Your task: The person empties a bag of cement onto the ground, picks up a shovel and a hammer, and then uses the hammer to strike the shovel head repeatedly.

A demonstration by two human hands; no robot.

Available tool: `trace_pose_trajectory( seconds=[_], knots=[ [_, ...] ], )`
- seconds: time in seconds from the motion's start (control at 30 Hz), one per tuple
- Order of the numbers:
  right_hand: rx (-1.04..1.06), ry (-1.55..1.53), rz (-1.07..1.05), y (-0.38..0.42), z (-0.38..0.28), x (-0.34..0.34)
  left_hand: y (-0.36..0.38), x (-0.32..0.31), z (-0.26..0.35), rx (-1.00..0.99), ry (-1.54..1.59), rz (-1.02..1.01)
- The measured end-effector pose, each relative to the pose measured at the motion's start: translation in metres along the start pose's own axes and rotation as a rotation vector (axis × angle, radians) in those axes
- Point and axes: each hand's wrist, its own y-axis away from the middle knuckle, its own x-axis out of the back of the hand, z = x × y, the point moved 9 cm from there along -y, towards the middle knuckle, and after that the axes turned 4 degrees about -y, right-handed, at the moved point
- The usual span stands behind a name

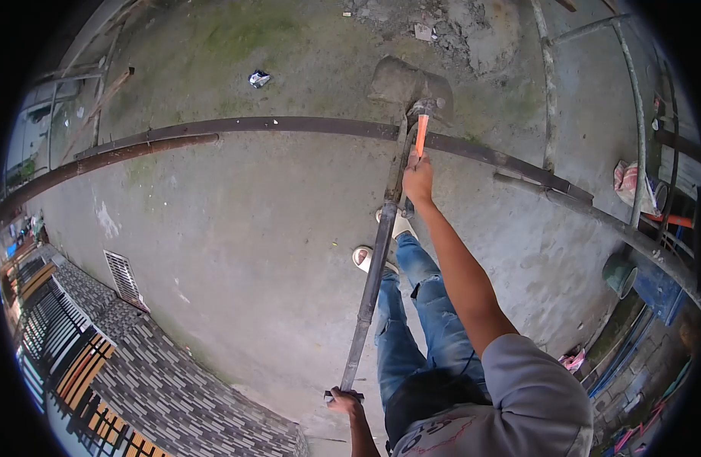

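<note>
A long-handled shovel (373, 274) slants up the middle of the head view. Its dirt-coloured blade (407, 80) lies toward the far side, past a dark metal beam. My left hand (344, 401) is closed round the dark crosswise grip at the near end of the handle. Close beside the shaft near the blade, my right hand (417, 179) is closed on a slim, flat orange strip (421, 135) with a pale edge. The strip points at a greyish lump (428, 108) at the base of the blade; its exact kind I cannot tell.
The dark metal beam (312, 126) crosses the concrete floor, with a rusty pipe (137, 152) along its left part. Metal frames (548, 84) stand right. Rubble (449, 30) lies at the back, a bucket (618, 276) at the right. A tiled wall (168, 365) rises lower left.
</note>
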Motion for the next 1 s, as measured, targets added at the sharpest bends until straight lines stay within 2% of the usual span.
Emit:
trace_pose_trajectory(
  seconds=[0.1, 0.17, 0.23, 0.3, 0.37, 0.4, 0.43, 0.47, 0.53, 0.6, 0.67, 0.7, 0.8, 0.87, 0.93, 0.97, 1.0],
  knots=[
    [-0.103, 0.005, -0.108, 0.012, 0.027, 0.011, -0.016, 0.011, -0.014, 0.037, -0.015, -0.015],
    [-0.075, 0.063, -0.150, -0.007, 0.011, 0.022, 0.000, 0.009, -0.001, 0.002, 0.009, -0.100],
    [-0.312, -0.146, -0.236, -0.026, 0.005, 0.019, 0.009, 0.012, -0.010, 0.058, 0.011, -0.157],
    [-0.289, -0.202, -0.251, -0.053, 0.000, 0.008, 0.016, -0.001, -0.018, 0.105, 0.025, -0.242],
    [-0.278, -0.264, -0.272, -0.055, 0.004, 0.004, 0.027, -0.009, -0.036, 0.285, 0.165, -0.390],
    [-0.211, -0.099, -0.249, -0.041, -0.010, 0.010, 0.033, -0.009, -0.036, 0.333, 0.173, -0.444],
    [-0.140, 0.066, -0.225, -0.030, -0.020, 0.017, 0.033, -0.009, -0.038, 0.333, 0.175, -0.447],
    [0.187, 0.343, -0.083, -0.024, -0.011, 0.016, 0.030, -0.001, -0.038, 0.305, 0.157, -0.376],
    [0.121, 0.346, -0.139, -0.008, -0.016, 0.019, 0.024, 0.013, -0.029, 0.223, 0.109, -0.256],
    [0.031, 0.354, -0.215, -0.008, -0.022, 0.015, 0.032, 0.010, -0.020, 0.208, 0.081, -0.225],
    [-0.071, 0.205, -0.128, -0.033, -0.026, 0.012, 0.030, 0.024, -0.020, 0.172, 0.032, -0.181],
    [-0.075, 0.192, -0.123, -0.024, -0.023, 0.010, 0.030, 0.021, -0.023, 0.217, 0.017, -0.185],
    [-0.002, 0.265, -0.165, 0.030, 0.002, 0.018, 0.007, 0.016, -0.038, 0.170, 0.123, -0.199],
    [-0.024, 0.261, -0.167, 0.012, -0.009, 0.022, -0.009, 0.016, -0.050, 0.160, 0.175, -0.268],
    [-0.127, 0.191, -0.207, 0.014, 0.001, 0.010, 0.011, 0.028, -0.035, 0.173, 0.080, -0.194],
    [-0.123, 0.187, -0.205, 0.027, 0.006, 0.011, 0.020, 0.020, -0.026, 0.174, 0.022, -0.152],
    [-0.071, 0.208, -0.157, 0.045, 0.009, 0.016, 0.005, 0.020, -0.045, 0.151, 0.072, -0.151]
  ],
)
